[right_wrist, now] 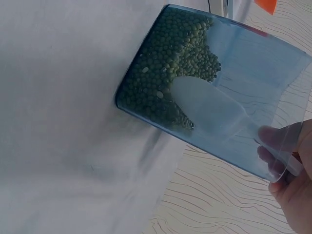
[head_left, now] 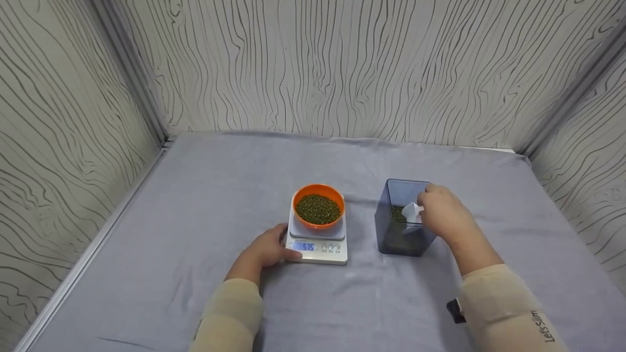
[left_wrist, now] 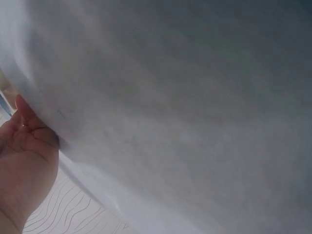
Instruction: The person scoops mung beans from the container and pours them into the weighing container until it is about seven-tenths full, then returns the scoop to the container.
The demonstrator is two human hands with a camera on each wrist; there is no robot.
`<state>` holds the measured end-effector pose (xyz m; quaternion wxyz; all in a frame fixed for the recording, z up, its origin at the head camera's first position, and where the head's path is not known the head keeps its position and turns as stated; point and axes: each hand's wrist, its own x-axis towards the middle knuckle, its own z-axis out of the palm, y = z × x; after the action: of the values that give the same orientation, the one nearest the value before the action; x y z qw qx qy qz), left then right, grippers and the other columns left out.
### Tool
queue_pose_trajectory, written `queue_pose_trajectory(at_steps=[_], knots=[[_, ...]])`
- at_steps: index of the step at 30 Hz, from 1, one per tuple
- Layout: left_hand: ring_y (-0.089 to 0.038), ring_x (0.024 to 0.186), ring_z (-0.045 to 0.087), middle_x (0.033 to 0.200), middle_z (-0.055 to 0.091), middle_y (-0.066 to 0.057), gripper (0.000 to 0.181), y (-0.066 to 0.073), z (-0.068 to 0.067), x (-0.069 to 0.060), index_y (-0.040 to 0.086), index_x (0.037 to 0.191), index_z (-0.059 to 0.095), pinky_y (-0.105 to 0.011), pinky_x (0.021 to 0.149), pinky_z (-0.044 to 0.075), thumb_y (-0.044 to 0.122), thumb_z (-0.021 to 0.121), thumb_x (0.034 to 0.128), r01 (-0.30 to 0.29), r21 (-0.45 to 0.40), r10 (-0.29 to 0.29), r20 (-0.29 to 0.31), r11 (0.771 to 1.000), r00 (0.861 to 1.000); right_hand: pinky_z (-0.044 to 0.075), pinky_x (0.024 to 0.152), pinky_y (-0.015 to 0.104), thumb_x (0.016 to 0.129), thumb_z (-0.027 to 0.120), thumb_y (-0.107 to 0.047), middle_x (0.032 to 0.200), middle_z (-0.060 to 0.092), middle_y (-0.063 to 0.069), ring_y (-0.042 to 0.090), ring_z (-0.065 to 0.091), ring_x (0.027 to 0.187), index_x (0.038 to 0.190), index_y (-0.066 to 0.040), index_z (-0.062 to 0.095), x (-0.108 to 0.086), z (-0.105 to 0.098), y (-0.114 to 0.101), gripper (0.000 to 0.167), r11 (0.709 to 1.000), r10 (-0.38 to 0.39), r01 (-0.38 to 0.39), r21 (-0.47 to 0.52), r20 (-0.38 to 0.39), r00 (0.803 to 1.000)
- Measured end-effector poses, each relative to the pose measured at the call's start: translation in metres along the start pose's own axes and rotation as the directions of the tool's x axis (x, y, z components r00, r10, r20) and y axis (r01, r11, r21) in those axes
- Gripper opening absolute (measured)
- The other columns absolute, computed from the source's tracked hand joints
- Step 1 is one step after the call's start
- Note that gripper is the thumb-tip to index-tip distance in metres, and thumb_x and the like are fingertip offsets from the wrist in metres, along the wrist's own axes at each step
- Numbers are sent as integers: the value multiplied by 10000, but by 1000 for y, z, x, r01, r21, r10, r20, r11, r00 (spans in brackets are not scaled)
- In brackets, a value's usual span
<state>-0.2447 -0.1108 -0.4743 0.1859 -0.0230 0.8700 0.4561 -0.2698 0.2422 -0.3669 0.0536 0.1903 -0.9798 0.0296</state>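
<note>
A white kitchen scale (head_left: pixel 320 255), its display reading 575, carries an orange bowl (head_left: pixel 319 226) of green mung beans (head_left: pixel 318 209). My left hand (head_left: pixel 268 248) holds the scale at its front left corner, thumb over the front edge and fingers along the left side; the left wrist view shows only part of this hand (left_wrist: pixel 31 156). To the right stands a clear bluish container (head_left: pixel 384 230) with mung beans at its bottom. With its handle in my right hand (head_left: pixel 442 210), a white scoop (right_wrist: pixel 209 102) reaches down inside the container, its tip at the beans.
Grey cloth (head_left: pixel 220 186) covers the table. Wood-patterned panels (head_left: pixel 313 73) rise at the back and both sides. A small black object (head_left: pixel 456 311) lies by the right sleeve, partly hidden by it.
</note>
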Motion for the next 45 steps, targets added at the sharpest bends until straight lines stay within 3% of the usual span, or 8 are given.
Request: queue_pose_trajectory(at_steps=[5, 13, 32, 36, 39, 45], knots=[[-284, 1303, 308, 1412, 385, -110, 921, 0, 0, 0, 119, 1409, 349, -464, 1083, 188, 296, 821, 638, -2, -1, 2, 5, 1000, 1000, 436, 748, 484, 755, 656, -5, 779, 517, 137, 362, 523, 794, 830, 58, 633, 1, 1, 0, 100, 999, 5, -5, 47, 18, 1000], [-270, 1276, 343, 1385, 417, -111, 902, -1, 1, 1, 107, 1400, 362, -451, 1076, 212, 283, 822, 644, -17, -3, 17, 2, 1000, 1000, 427, 776, 488, 736, 648, 11, 787, 540, 136, 364, 530, 819, 812, 36, 645, 1, 7, 2, 80, 986, -2, 9, 169, -41, 999], [-285, 1301, 314, 1406, 396, -103, 923, 0, 1, 1, 135, 1410, 351, -468, 1079, 195, 323, 817, 636, 13, 8, -13, -2, 1000, 1000, 432, 736, 437, 794, 675, -55, 883, 575, 111, 279, 532, 836, 893, 7, 668, -14, 2, 14, 118, 921, 74, -34, 389, -89, 993], [-269, 1265, 353, 1390, 411, -112, 920, -2, 1, 2, 115, 1409, 347, -450, 1069, 227, 311, 817, 643, -7, 11, 7, 3, 1000, 1000, 432, 747, 412, 797, 682, -74, 920, 590, 100, 254, 522, 865, 922, -18, 675, -19, 0, 22, 137, 901, 98, -45, 432, -102, 990], [-257, 1234, 379, 1376, 424, -122, 915, -3, 0, 2, 95, 1405, 348, -436, 1059, 249, 301, 817, 647, -29, 14, 29, 4, 999, 1000, 450, 752, 324, 811, 681, -112, 959, 600, 89, 214, 513, 884, 941, -35, 679, -23, 0, 29, 152, 881, 122, -57, 470, -109, 986], [-286, 1269, 349, 1392, 400, -142, 921, -2, 0, 1, 96, 1406, 348, -457, 1068, 225, 310, 816, 642, -29, 27, 29, -4, 999, 1000, 428, 667, 141, 828, 677, -199, 973, 600, 89, 86, 494, 831, 973, -21, 674, -33, 4, 41, 230, 803, 195, -92, 589, -114, 974]])
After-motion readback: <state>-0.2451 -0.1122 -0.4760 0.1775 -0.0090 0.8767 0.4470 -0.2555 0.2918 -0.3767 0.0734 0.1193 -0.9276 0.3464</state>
